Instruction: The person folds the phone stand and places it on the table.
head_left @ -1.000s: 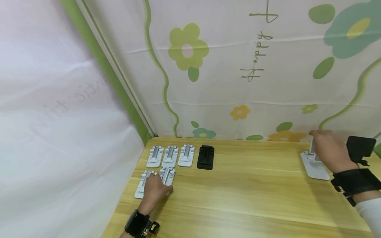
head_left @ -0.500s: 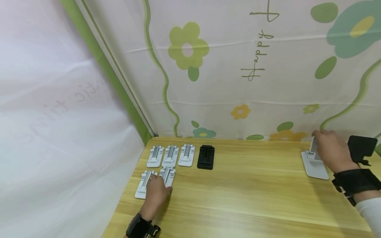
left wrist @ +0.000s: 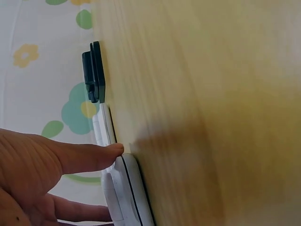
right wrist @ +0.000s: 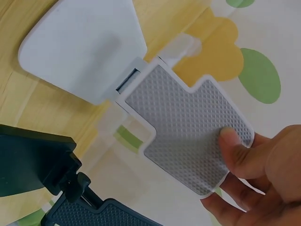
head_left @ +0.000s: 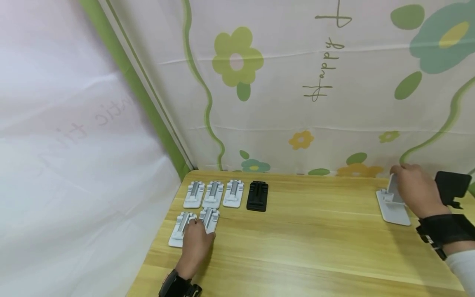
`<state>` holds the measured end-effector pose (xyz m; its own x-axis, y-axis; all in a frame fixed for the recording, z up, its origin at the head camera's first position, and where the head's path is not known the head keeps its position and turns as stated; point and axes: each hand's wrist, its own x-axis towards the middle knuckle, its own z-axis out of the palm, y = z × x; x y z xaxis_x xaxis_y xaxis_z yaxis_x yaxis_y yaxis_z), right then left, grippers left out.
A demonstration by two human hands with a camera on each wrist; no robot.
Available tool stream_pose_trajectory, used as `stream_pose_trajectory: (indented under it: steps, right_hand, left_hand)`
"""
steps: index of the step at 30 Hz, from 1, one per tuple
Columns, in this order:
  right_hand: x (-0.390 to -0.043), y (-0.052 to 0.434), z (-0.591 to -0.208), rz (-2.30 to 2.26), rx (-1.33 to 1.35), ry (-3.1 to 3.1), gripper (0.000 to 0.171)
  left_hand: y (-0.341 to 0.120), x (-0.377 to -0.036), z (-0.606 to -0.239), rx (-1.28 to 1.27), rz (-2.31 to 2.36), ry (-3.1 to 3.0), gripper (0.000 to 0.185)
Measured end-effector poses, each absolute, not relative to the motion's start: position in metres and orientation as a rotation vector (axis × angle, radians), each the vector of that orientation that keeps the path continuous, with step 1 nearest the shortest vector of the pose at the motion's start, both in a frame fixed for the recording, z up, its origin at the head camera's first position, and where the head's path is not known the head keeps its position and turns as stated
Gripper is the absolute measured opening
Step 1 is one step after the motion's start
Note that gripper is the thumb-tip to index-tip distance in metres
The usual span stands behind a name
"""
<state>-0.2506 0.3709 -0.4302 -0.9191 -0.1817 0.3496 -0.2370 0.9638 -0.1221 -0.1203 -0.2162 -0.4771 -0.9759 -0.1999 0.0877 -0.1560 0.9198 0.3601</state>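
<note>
From the head view, the right hand (head_left: pixel 417 192) hides most of the raised panel of a white phone stand (head_left: pixel 393 206) at the table's (head_left: pixel 315 247) far right edge. The left hand (head_left: pixel 196 243) covers the near ends of two folded white stands (head_left: pixel 182 225).

The left wrist view shows its thumb (left wrist: pixel 89 157) straight, pressing a stand's edge; the other fingers are cut off.

In the right wrist view, thumb and curled fingers pinch the grey textured panel (right wrist: pixel 188 129), hinged open from the white base (right wrist: pixel 84 47).

"What is under the left grip (head_left: pixel 196 243)?"
"Two flat stands (head_left: pixel 209 218) on the tabletop (head_left: pixel 304 247). Behind it, four more in a row (head_left: pixel 213 194)."
"And the right grip (head_left: pixel 415 187)?"
"It pinches the flap of an open stand (head_left: pixel 391 210), far right of that row."
</note>
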Motion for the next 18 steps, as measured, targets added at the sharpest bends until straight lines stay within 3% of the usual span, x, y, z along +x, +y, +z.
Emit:
stream_pose_trajectory:
  steps: [10,18]
  right_hand:
    - [-0.239,0.375,-0.417,0.219,0.330,-2.769,0.017]
    - [-0.225,0.337,-0.391,0.266,0.516,-2.589,0.022]
  left_hand:
    - [-0.212,-0.120,-0.467,0.206,-0.524,-2.811,0.042]
    - [-0.165,-0.128,-0.433,0.025,-0.787,-2.771,0.027]
